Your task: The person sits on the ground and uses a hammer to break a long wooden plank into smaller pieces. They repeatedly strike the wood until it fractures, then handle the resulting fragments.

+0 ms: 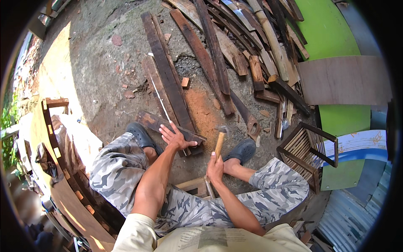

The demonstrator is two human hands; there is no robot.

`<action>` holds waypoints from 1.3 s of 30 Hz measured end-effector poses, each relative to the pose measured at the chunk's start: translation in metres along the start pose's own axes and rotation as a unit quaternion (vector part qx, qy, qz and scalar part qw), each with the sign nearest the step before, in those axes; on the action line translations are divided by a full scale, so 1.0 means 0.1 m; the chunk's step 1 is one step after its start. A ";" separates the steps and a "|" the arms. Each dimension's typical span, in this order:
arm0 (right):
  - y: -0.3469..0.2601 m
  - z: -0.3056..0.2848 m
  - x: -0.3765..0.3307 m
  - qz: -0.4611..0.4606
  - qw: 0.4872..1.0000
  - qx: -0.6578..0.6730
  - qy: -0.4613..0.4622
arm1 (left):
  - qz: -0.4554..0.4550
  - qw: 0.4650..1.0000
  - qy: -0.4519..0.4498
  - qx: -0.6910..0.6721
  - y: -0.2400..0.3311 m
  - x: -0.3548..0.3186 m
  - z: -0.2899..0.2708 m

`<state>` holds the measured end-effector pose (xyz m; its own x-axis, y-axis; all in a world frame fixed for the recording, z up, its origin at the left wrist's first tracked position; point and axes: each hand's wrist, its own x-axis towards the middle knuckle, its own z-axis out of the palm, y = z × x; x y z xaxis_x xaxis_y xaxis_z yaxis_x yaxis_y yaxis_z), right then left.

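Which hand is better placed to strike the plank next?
Right. The right hand already grips the hammer by its wooden handle, head raised near the dark plank. The left hand lies flat on that plank, pinning it, and holds no tool.

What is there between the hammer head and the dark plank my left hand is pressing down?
Nothing visible. The right hand holds the hammer raised just right of the dark plank, which the left hand pins flat. Only bare ground with reddish sawdust shows in the gap; the left fingers lie close by.
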<state>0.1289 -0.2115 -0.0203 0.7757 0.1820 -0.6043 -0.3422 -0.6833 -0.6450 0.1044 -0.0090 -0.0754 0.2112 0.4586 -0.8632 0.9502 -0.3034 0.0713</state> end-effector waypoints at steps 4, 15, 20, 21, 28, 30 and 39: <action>-0.35 -0.22 0.35 -0.053 0.972 -0.209 -0.096 | 0.012 1.000 0.012 -0.003 -0.04 0.06 0.04; 0.07 -0.45 0.61 -0.152 0.941 -0.272 -0.130 | 0.018 1.000 0.005 -0.001 0.01 0.03 -0.01; -0.15 -0.50 0.42 -0.119 0.952 -0.258 -0.114 | -0.002 1.000 -0.021 0.019 -0.03 0.01 -0.01; -0.16 -0.53 0.35 -0.146 0.957 -0.225 -0.108 | -0.004 1.000 -0.016 0.010 -0.06 0.03 0.02; -0.11 -0.63 0.66 -0.203 0.922 -0.299 -0.138 | 0.013 1.000 -0.003 0.007 -0.01 0.06 0.02; -0.19 -0.63 0.77 -0.179 0.913 -0.339 -0.143 | 0.016 1.000 0.000 0.012 -0.02 0.07 0.02; -0.04 -0.69 0.61 -0.282 0.928 -0.216 -0.113 | 0.014 1.000 -0.004 0.022 -0.01 0.07 0.01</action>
<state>0.2141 -0.2468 -0.0226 0.6196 0.7072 -0.3406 0.3670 -0.6445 -0.6708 0.1043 -0.0066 -0.0819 0.2350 0.4427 -0.8653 0.9328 -0.3529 0.0728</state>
